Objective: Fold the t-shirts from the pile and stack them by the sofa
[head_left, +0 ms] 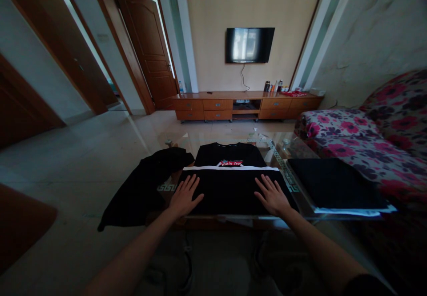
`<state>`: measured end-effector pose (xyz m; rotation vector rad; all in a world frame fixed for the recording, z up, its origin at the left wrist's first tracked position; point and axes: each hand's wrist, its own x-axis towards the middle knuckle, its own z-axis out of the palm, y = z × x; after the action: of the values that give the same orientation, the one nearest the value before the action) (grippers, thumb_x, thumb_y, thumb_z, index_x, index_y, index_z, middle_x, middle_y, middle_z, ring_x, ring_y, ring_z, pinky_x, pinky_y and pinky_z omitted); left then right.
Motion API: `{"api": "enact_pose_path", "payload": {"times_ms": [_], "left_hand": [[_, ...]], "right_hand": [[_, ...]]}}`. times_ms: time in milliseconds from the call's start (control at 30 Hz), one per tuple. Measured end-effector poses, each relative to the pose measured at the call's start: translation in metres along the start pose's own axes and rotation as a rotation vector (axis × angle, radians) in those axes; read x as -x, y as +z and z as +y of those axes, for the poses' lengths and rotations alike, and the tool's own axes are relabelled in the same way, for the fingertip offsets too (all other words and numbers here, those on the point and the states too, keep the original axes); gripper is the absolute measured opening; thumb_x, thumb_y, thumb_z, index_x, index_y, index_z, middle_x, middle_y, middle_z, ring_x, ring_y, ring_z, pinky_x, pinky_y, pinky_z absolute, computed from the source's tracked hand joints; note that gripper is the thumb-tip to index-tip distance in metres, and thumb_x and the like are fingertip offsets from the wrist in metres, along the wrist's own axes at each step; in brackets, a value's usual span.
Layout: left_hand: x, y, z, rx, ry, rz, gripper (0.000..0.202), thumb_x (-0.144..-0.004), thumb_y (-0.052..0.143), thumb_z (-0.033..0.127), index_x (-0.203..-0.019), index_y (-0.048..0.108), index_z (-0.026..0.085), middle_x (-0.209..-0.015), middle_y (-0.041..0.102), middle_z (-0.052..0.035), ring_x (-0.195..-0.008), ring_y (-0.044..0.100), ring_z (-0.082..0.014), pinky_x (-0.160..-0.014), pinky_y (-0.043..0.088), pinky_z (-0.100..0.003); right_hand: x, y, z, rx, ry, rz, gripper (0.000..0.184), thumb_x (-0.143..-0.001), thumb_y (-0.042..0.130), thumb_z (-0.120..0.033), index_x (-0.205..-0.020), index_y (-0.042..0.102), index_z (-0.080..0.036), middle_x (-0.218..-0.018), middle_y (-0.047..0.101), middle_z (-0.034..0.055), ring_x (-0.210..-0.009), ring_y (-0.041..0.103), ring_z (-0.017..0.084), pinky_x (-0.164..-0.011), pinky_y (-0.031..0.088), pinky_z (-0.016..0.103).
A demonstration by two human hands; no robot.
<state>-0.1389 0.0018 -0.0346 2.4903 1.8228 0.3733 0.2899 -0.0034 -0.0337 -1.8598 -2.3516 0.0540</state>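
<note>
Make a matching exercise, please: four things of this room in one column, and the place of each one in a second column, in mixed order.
1. printed black T-shirt
2. loose black garment
3. television
4. flowered sofa

a. on the far wall
b. flat under the left hand and the right hand
c. along the right side of the room
d. hanging over the left edge of the table

Pairs: 1-b, 2-d, 3-a, 4-c.

Illumination is dim and uneven. Daylight enters at the doorway, upper left, and reflects off the glossy floor. The television shows glare. The black shirt loses detail. Frame edges bend with wide-angle distortion.
</note>
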Motion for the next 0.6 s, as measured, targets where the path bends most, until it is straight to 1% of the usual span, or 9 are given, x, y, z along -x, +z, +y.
{"api": "enact_pose_path", "payload": {"times_ms": [67, 133, 233, 300, 400, 433, 500, 567, 600], "left_hand": [[0.002, -0.002, -0.015, -0.009, -0.042, 0.006, 0.076, -0.095, 0.042, 0.063, -0.159, 0.03, 0.023, -0.168, 0.022, -0.009, -0.156, 0.014, -0.0269, -0.125, 0.015, -0.047], [0.005, -0.003, -0.021, -0.007, -0.053, -0.005, 0.078, -0.096, 0.041, 0.063, -0.159, 0.029, 0.02, -0.167, 0.025, -0.0114, -0.156, 0.017, -0.0273, -0.124, 0.017, -0.047], [0.014, -0.005, -0.021, 0.002, -0.039, -0.021, 0.079, -0.096, 0.041, 0.064, -0.159, 0.029, 0.017, -0.166, 0.025, -0.0133, -0.155, 0.018, -0.0287, -0.124, 0.018, -0.048], [0.022, -0.008, -0.019, 0.014, -0.039, -0.024, 0.077, -0.095, 0.043, 0.063, -0.158, 0.031, 0.02, -0.166, 0.027, -0.0124, -0.154, 0.021, -0.0294, -0.123, 0.019, -0.048], [0.027, -0.013, -0.016, 0.022, -0.068, -0.007, 0.067, -0.096, 0.046, 0.057, -0.154, 0.04, 0.025, -0.163, 0.036, -0.0099, -0.151, 0.028, -0.0306, -0.122, 0.022, -0.049], [0.025, -0.014, -0.014, 0.019, -0.09, 0.011, 0.062, -0.096, 0.046, 0.055, -0.151, 0.044, 0.025, -0.16, 0.04, -0.0105, -0.149, 0.032, -0.0316, -0.121, 0.023, -0.05], [0.015, -0.014, -0.004, 0.011, -0.139, 0.065, 0.057, -0.098, 0.043, 0.052, -0.145, 0.051, 0.022, -0.155, 0.047, -0.0142, -0.145, 0.038, -0.0343, -0.119, 0.026, -0.053], [-0.001, -0.011, 0.011, 0.01, -0.142, 0.112, 0.057, -0.099, 0.038, 0.052, -0.141, 0.054, 0.018, -0.152, 0.048, -0.0173, -0.144, 0.039, -0.0354, -0.119, 0.026, -0.053], [-0.01, -0.008, 0.021, 0.012, -0.107, 0.117, 0.058, -0.099, 0.037, 0.052, -0.142, 0.053, 0.017, -0.153, 0.047, -0.0169, -0.145, 0.037, -0.0345, -0.12, 0.025, -0.052]], "right_hand": [[0.004, 0.001, 0.024, 0.01, 0.053, 0.006, 0.069, -0.1, 0.034, -0.061, -0.162, 0.024, -0.03, -0.17, 0.009, 0.0043, -0.156, 0.007, 0.027, -0.125, 0.011, 0.053], [0.008, 0.003, 0.038, 0.009, 0.074, 0.0, 0.072, -0.1, 0.034, -0.062, -0.162, 0.023, -0.028, -0.17, 0.007, 0.0063, -0.156, 0.007, 0.027, -0.124, 0.014, 0.051], [0.017, 0.007, 0.044, 0.01, 0.076, -0.01, 0.075, -0.099, 0.033, -0.065, -0.163, 0.022, -0.026, -0.17, 0.005, 0.0097, -0.156, 0.007, 0.028, -0.124, 0.015, 0.05], [0.023, 0.007, 0.045, 0.007, 0.08, -0.02, 0.075, -0.099, 0.033, -0.066, -0.163, 0.022, -0.028, -0.17, 0.007, 0.0103, -0.156, 0.01, 0.029, -0.123, 0.017, 0.051], [0.026, 0.001, 0.042, -0.008, 0.129, -0.038, 0.069, -0.1, 0.03, -0.066, -0.16, 0.03, -0.033, -0.169, 0.018, 0.0089, -0.154, 0.021, 0.03, -0.121, 0.023, 0.054], [0.025, -0.002, 0.04, -0.007, 0.162, -0.028, 0.067, -0.1, 0.028, -0.065, -0.158, 0.035, -0.033, -0.167, 0.023, 0.0094, -0.152, 0.026, 0.03, -0.119, 0.024, 0.054], [0.018, -0.008, 0.03, 0.006, 0.224, 0.025, 0.066, -0.101, 0.027, -0.064, -0.155, 0.041, -0.029, -0.164, 0.031, 0.0121, -0.149, 0.032, 0.031, -0.118, 0.026, 0.055], [0.006, -0.011, 0.011, 0.026, 0.232, 0.09, 0.069, -0.1, 0.028, -0.063, -0.155, 0.042, -0.023, -0.164, 0.03, 0.0143, -0.15, 0.03, 0.032, -0.119, 0.023, 0.055], [-0.001, -0.012, -0.001, 0.03, 0.206, 0.108, 0.07, -0.1, 0.029, -0.063, -0.156, 0.04, -0.021, -0.165, 0.027, 0.0141, -0.151, 0.026, 0.032, -0.12, 0.02, 0.054]]}}
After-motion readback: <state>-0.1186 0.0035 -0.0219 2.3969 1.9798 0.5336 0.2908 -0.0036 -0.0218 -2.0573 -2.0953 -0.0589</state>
